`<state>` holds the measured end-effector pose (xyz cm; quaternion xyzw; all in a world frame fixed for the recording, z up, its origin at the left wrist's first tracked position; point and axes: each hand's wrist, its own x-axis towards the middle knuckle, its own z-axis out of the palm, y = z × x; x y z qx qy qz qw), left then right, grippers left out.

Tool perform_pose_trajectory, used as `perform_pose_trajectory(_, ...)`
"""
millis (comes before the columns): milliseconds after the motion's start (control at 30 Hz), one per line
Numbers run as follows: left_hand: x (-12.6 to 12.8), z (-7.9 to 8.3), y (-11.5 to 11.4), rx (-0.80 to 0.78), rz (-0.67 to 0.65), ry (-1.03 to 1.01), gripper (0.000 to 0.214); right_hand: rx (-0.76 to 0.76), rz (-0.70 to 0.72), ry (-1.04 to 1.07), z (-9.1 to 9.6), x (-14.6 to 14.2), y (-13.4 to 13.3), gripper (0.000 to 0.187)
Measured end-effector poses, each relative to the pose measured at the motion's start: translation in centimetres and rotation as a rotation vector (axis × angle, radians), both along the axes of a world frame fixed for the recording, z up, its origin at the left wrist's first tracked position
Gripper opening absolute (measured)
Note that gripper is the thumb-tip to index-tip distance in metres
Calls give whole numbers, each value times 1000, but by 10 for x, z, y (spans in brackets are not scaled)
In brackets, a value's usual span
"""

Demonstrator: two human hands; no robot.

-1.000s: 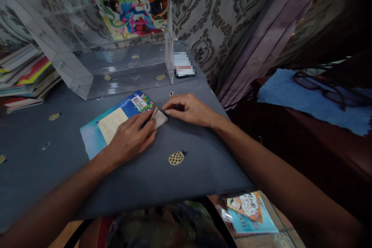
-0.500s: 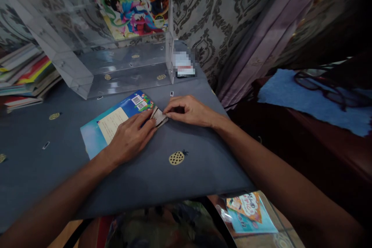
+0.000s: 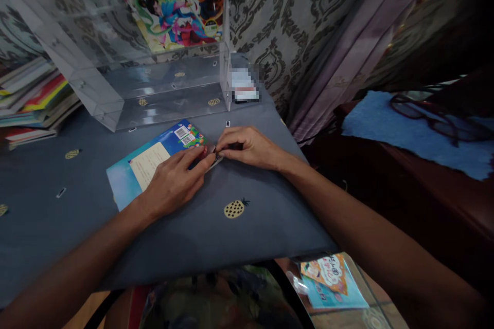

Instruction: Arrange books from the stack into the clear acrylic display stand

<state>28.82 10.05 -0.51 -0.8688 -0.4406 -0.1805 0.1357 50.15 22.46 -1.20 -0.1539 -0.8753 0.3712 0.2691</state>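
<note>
A blue picture book (image 3: pixel 154 139) lies on the cloth, its back with a barcode and a pale text box facing up. My left hand (image 3: pixel 175 177) lies across its near right part, fingers stretched forward, thumb and forefinger apart at the book's right end. There a small pale piece (image 3: pixel 216 163), like paper with a dark edge, shows only as a sliver between my hands. I cannot tell whether it is loose or part of the book. My right hand (image 3: pixel 249 149) pinches at this piece with thumb and forefinger, close to my left thumb tip.
A clear acrylic stand (image 3: pixel 173 90) stands behind the book, with a colourful picture book (image 3: pixel 185 15) upright in it. A pile of books (image 3: pixel 34 100) lies at left. A blue cloth (image 3: pixel 370 123) with glasses (image 3: pixel 428 118) is at right. Below the table edge lie booklets (image 3: pixel 328 282).
My left thumb and forefinger have moved right onto the pale piece, which is now mostly covered. My right hand has shifted slightly left, its fingertips now close to the left thumb.
</note>
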Motion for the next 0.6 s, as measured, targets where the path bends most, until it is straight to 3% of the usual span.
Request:
perform_pose_trajectory(133,-2,-3,-1,-18,-11,8,40,-14,3,55,3,-1,-3,11)
perform_pose_trajectory(367,1,-2,-1,-25,23,-48,25,-111,-68,6,3,1,-1,14)
perform_pose_trajectory(600,4,1,0,53,42,5,22,-58,-43,-82,5,2,1,13)
